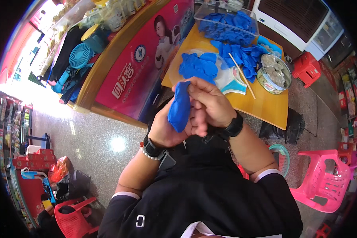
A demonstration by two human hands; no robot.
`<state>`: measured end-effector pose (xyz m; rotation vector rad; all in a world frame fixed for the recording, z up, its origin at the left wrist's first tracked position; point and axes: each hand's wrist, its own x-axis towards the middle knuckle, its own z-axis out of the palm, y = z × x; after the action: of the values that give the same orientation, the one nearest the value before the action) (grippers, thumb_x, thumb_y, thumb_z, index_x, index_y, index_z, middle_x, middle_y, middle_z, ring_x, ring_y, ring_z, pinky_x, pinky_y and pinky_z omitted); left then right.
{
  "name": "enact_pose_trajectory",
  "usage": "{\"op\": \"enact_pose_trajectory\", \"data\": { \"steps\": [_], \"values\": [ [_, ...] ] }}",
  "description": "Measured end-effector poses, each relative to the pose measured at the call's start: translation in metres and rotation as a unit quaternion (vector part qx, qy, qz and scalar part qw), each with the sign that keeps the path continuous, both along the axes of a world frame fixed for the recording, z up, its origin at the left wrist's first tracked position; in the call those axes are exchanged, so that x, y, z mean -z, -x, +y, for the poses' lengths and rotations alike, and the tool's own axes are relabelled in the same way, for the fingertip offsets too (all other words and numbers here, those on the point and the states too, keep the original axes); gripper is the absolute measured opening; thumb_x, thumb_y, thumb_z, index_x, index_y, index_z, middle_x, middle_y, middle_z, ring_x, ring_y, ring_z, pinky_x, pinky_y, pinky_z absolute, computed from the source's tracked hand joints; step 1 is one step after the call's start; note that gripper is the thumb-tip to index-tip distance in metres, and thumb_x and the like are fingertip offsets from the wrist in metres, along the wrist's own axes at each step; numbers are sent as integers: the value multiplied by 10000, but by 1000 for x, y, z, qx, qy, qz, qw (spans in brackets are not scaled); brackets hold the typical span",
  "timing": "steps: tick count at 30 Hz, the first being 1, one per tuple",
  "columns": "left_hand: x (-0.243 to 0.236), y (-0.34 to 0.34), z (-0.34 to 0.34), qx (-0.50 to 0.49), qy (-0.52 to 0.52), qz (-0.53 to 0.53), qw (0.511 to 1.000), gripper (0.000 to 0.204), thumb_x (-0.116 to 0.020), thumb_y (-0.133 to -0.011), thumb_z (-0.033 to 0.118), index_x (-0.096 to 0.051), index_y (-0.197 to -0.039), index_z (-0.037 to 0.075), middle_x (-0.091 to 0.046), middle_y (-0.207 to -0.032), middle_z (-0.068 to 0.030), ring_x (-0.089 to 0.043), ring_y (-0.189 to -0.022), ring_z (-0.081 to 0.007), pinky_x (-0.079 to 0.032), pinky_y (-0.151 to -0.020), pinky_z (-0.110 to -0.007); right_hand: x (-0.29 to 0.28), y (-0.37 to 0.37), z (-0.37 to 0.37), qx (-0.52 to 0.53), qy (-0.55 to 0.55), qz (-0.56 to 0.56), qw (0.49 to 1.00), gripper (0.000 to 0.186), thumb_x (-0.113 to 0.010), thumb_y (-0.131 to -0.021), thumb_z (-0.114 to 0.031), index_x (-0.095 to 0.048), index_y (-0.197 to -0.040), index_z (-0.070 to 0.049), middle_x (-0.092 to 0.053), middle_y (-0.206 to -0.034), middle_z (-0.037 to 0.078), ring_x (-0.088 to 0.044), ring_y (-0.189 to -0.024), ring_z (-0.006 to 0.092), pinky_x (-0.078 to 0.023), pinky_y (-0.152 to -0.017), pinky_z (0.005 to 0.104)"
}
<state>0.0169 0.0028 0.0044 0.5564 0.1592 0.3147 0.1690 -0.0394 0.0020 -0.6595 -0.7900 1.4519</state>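
Note:
My left hand [166,125] cradles an elongated, soft blue piece [178,111], standing roughly upright, with its fingers partly curled. My right hand [214,103] pinches the top of the same piece between thumb and fingers. Behind them on the wooden table [265,111] lie a pile of flat blue pieces [198,69] on a round pale sheet, more crumpled blue pieces [246,59], a white-and-turquoise flat piece [230,79], a thin wooden stick [242,75], a round tin [272,79] holding greyish contents, and a clear bin [226,25] full of blue pieces.
A wooden counter [87,91] with a pink panel and a blue fan [81,55] stands left of the table. A red stool [305,67] is at right, a pink chair [321,178] lower right, a red chair [69,222] lower left. Stocked shelves [10,150] line the far left.

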Motion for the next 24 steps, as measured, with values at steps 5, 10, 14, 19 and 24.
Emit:
{"op": "enact_pose_trajectory", "data": {
  "steps": [5,10,14,19,24],
  "values": [
    [4,12,9,-6,52,-86,995,265,-428,-977,357,-485,-989,98,-409,-708,-10,-383,-549,-126,-330,-509,-265,12,-18,5,111,-89,-249,958,216,-501,-961,-142,-575,-1133,-34,-612,-1082,68,-573,-994,135,-465,-852,279],
    [-5,10,13,-248,-52,47,966,175,-458,-977,263,-500,-1040,105,-527,-855,-27,-521,-733,-156,-438,-637,-287,61,-128,-1,398,-14,-683,613,151,-625,-811,-173,-638,-904,-55,-633,-923,145,-587,-922,337,-463,-797,434],
    [1,13,20,-269,-51,19,962,207,-462,-974,265,-510,-1094,103,-582,-967,-54,-579,-873,-199,-480,-725,-347,96,-166,-9,374,132,-775,492,210,-642,-797,-188,-585,-960,-70,-607,-989,200,-589,-909,385,-478,-777,466],
    [3,15,24,-260,-41,-20,964,229,-439,-981,290,-532,-1062,97,-592,-992,-60,-589,-902,-205,-489,-748,-364,117,-179,-3,278,260,-763,522,245,-639,-816,-220,-550,-980,-62,-620,-962,200,-603,-910,392,-479,-781,483],
    [-2,17,31,-275,-44,-20,960,215,-436,-979,289,-531,-1036,105,-578,-958,-51,-562,-870,-191,-474,-733,-342,119,-186,-5,315,274,-729,542,222,-650,-819,-247,-555,-903,-65,-649,-904,175,-625,-868,366,-479,-726,466]
  ]
}}
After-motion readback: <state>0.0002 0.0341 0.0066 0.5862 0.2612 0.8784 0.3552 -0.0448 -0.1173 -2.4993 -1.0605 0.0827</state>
